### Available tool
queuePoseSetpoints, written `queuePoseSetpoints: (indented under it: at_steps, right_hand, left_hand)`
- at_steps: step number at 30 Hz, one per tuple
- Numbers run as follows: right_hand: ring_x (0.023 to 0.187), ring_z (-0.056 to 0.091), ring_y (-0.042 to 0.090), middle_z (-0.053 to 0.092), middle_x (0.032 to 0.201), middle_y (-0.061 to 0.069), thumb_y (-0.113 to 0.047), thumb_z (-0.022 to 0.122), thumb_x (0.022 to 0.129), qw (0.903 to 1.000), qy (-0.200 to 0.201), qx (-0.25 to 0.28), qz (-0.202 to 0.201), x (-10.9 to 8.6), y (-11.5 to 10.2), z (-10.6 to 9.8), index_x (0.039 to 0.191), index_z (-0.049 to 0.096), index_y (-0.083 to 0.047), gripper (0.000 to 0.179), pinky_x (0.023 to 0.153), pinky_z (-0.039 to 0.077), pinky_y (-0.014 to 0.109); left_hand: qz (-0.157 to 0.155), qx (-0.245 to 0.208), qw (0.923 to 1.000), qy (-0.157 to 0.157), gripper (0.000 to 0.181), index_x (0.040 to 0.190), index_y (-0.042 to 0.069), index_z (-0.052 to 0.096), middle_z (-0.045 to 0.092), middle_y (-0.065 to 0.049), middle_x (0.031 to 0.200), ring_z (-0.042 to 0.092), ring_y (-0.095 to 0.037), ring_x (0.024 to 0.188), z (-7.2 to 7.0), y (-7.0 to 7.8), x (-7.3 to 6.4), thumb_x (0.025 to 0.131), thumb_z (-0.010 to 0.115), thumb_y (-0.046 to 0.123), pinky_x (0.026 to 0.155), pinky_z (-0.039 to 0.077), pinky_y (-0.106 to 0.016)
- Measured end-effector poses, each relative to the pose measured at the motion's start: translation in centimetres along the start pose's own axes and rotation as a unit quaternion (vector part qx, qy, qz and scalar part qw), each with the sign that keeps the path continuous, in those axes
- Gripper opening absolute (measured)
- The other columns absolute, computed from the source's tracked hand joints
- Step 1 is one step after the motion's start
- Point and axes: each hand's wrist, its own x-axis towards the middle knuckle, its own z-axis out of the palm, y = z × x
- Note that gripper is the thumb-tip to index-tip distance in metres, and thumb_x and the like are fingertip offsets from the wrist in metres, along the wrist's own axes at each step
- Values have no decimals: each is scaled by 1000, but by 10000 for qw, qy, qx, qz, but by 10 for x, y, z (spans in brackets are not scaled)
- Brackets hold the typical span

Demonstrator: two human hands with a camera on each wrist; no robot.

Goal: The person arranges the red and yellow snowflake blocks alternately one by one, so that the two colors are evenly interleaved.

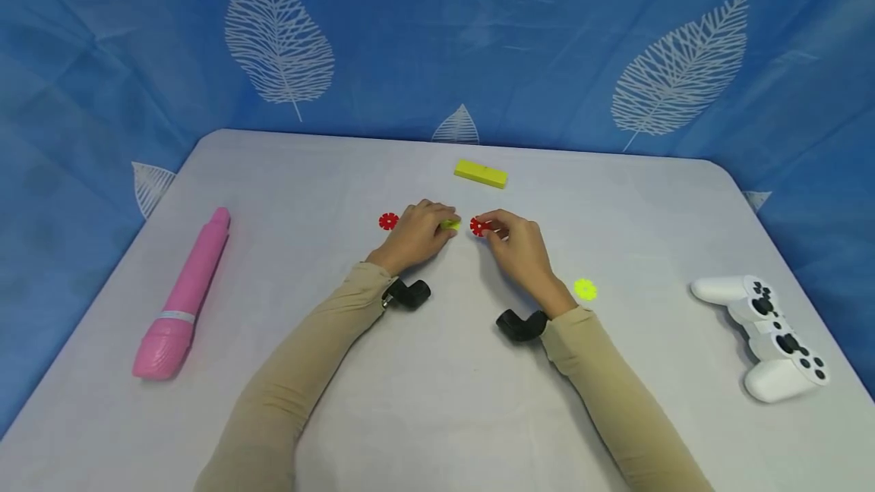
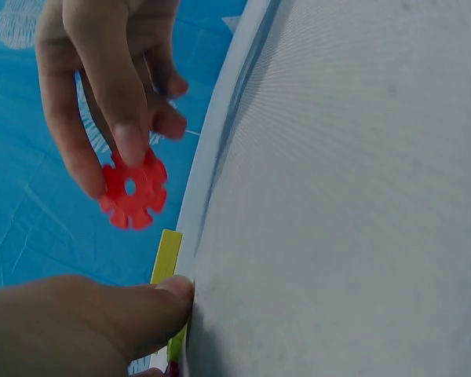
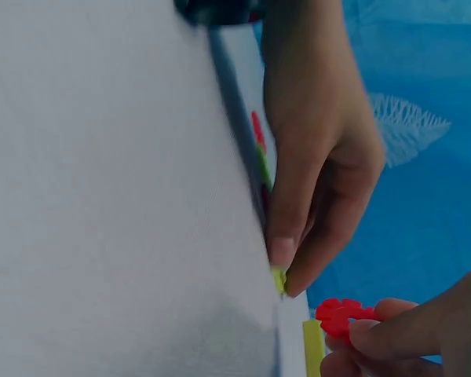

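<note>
My left hand (image 1: 418, 232) rests low over the table and pinches a yellow-green notched disc (image 1: 450, 225) between thumb and fingers. Just to its right, my right hand (image 1: 518, 247) pinches a red notched disc (image 1: 478, 227) by its edge; the left wrist view shows this red disc (image 2: 133, 191) raised, with a hole at its centre. A second red disc (image 1: 388, 221) lies left of my left hand. Behind that hand, the right wrist view shows bits of a red piece (image 3: 257, 129) and a green piece (image 3: 264, 165); whether they join the pinched disc, I cannot tell.
A yellow bar (image 1: 481, 174) lies beyond the hands. Near my right wrist is a loose yellow-green disc (image 1: 585, 289). A pink microphone-shaped object (image 1: 184, 294) lies at the left, a white game controller (image 1: 766, 336) at the right. Blue leaf-patterned cloth (image 1: 478, 36) hangs behind the white table (image 1: 437, 416).
</note>
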Motion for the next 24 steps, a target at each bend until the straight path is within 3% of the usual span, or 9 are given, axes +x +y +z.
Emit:
queuePoseSetpoints:
  at_steps: [13, 21, 24]
  right_hand:
    - [83, 68, 24, 71, 92, 14, -6, 57, 83, 9985, -36, -112, 538, 34, 1, 12, 105, 65, -8, 23, 74, 52, 38]
    - [67, 64, 18, 71, 86, 14, -9, 56, 82, 9949, -324, 200, 935, 35, 5, 13, 106, 63, -3, 26, 53, 44, 20]
    - [67, 63, 17, 70, 86, 13, -10, 57, 81, 9938, -270, 268, 1044, 33, 7, 16, 102, 64, -2, 23, 53, 41, 17]
  left_hand:
    - [169, -59, 9998, 119, 27, 113, 15, 64, 59, -4, 124, 53, -23, 112, -1, 0, 0, 88, 58, 23, 93, 42, -41]
    - [155, -94, 9998, 105, 27, 113, 14, 65, 59, -4, 124, 53, -23, 113, -2, 0, 0, 88, 58, 23, 94, 42, -41]
    - [174, -92, 9997, 108, 27, 113, 14, 65, 59, -4, 124, 53, -23, 112, -2, -1, -1, 88, 58, 23, 94, 42, -41]
